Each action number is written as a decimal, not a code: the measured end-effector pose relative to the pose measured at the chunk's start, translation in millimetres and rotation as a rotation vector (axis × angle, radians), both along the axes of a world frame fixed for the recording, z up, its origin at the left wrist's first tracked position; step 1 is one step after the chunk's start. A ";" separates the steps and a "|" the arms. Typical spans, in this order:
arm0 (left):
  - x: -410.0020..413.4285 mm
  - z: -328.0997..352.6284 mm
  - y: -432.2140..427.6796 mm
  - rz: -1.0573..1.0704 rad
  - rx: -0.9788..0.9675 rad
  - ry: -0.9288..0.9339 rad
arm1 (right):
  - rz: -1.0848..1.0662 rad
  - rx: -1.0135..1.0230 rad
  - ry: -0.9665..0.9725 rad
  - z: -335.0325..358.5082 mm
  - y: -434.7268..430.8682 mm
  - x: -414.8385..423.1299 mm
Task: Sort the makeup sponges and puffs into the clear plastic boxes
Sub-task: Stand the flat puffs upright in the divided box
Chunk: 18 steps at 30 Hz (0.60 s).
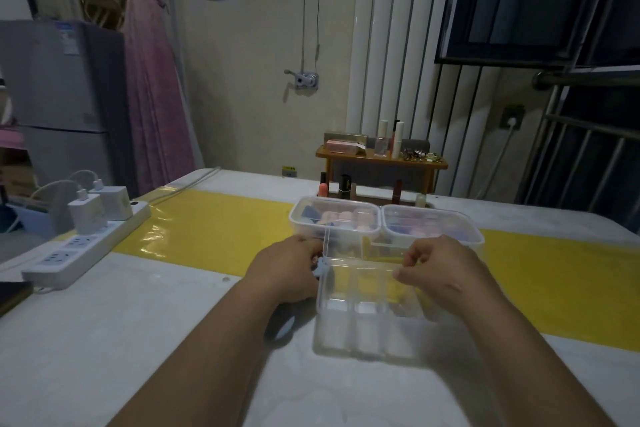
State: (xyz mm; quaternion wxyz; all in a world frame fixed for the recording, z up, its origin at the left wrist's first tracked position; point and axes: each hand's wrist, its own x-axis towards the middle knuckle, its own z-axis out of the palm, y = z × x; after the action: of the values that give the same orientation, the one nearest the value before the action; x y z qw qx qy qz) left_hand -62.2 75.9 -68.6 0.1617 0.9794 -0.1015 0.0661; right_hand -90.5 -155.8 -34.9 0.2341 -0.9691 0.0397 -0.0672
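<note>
A clear compartment box [370, 322] sits on the table in front of me, its clear lid [360, 250] raised at the far side. My left hand [287, 270] curls against the box's left wall, its fingers at a small blue piece [320, 269] by the rim. My right hand [446, 270] pinches the lid's edge near the box's right side. Behind stand two clear tubs: the left tub [298, 222] holds blue and pink sponges, the right tub [478, 236] holds pink and blue puffs. A blue puff [284, 326] lies under my left wrist.
A white power strip [79, 253] with two chargers lies at the left table edge. A small wooden shelf [381, 161] with bottles and lipsticks stands behind the tubs. A yellow strip [207, 225] crosses the white table.
</note>
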 end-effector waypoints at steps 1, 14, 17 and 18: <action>0.1 -1.5 0.3 -0.009 0.028 -0.015 | -0.018 0.019 0.006 0.0 -0.6 0.1; -15.6 22.0 23.1 -0.137 -0.271 0.258 | 0.076 0.065 -0.201 -0.6 5.8 -3.0; -17.8 29.1 28.9 -0.052 -0.458 0.246 | 0.150 0.104 -0.270 -0.9 14.1 -6.7; -16.5 29.2 30.5 -0.018 -0.516 0.230 | 0.166 0.098 -0.284 -1.4 15.8 -7.5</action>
State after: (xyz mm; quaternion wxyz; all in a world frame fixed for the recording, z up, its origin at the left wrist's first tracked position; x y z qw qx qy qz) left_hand -78.7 106.4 -39.3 0.4166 0.9060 -0.0711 -0.0231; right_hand -98.0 -140.0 -36.2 0.2893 -0.9372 -0.0707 -0.1818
